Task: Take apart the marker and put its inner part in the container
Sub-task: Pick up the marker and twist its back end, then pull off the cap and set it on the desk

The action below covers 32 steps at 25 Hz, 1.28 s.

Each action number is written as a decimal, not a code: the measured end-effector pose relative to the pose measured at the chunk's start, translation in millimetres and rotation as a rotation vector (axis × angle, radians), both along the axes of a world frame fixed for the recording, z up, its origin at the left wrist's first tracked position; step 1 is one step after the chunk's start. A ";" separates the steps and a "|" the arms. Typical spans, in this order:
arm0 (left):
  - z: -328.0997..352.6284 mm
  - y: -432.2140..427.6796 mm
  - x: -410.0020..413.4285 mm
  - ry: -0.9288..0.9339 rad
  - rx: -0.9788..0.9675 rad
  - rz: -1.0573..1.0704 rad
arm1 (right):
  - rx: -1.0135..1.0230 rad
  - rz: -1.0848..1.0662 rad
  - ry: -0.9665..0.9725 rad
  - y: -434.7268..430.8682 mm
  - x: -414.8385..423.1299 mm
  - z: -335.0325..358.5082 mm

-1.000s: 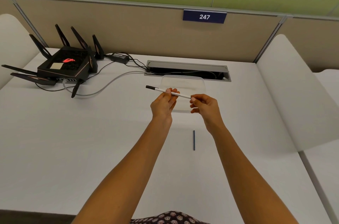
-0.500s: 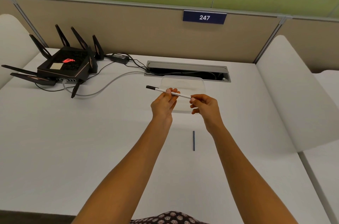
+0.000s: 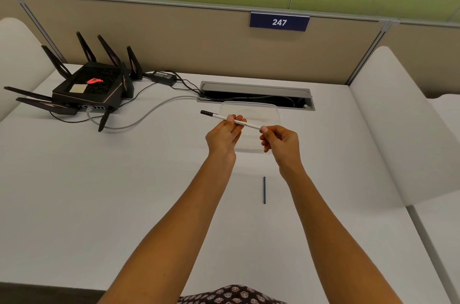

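Marker point(image 3: 231, 121) held level above the desk point(image 3: 99, 191), over the near edge of the clear container point(image 3: 272, 111). Left hand point(image 3: 224, 135) pinched round the middle of the white barrel, right hand point(image 3: 281, 140) closed on its right end; dark cap end pointing left. Thin dark rod point(image 3: 264, 190) lying alone on the desk nearer the body, probably the inner part already pulled out. Container apparently empty. Left to do, by the look of it: drop that rod in.
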State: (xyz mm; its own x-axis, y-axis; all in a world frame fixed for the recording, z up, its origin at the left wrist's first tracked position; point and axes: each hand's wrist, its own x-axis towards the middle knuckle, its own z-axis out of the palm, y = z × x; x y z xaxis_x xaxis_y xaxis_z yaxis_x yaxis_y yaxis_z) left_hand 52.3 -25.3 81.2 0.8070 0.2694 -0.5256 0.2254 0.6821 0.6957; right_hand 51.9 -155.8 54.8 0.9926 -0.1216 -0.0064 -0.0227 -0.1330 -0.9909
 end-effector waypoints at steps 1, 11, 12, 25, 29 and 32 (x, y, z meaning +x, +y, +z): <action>2.2 -0.5 0.9 0.000 -0.017 0.010 | 0.006 -0.017 -0.014 -1.1 -0.2 1.1; 6.9 71.6 14.2 -0.080 -0.020 0.095 | 0.066 -0.313 0.115 -101.1 -10.0 -37.9; 3.9 62.9 11.9 -0.073 -0.036 0.075 | 0.064 -0.326 0.156 -95.9 -14.4 -48.1; -21.6 53.8 -0.4 -0.024 -0.031 0.017 | -0.442 -0.242 0.430 -100.4 -51.6 -119.6; -25.7 52.8 -2.2 -0.020 -0.024 -0.004 | -0.505 -0.221 0.447 -95.9 -56.2 -126.0; -27.6 53.8 -3.3 -0.019 -0.022 -0.011 | -0.529 -0.214 0.447 -96.0 -58.6 -128.8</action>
